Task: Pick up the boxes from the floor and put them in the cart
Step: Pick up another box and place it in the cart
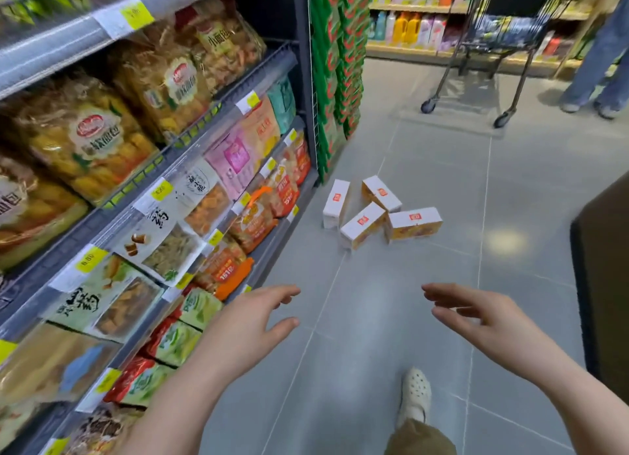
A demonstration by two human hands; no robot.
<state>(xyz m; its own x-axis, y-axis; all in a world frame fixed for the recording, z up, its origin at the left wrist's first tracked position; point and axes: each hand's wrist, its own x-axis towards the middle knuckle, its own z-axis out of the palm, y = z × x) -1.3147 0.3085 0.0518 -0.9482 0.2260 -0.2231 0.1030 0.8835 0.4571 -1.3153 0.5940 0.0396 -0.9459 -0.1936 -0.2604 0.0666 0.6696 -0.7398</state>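
Four boxes (381, 211) lay in a loose cluster on the grey floor (425, 301) just beside the foot of the left-hand shelving (190, 168), well short of the cart (493, 42) at the far end of the aisle. The left hand (245, 332) and right hand (490, 318) were held out near the viewer, fingers spread and holding nothing, so the approach appeared to be in hand, and the next move called for stepping closer and stooping. The cart's top was cut off, its load was blurred, and the boxes' print was too small to read.

grey tiled floor (425, 301) carries four white-topped orange cardboard boxes (381, 212) clustered near the shelf base; a black wire wheeled cart (493, 46) stands well apart.
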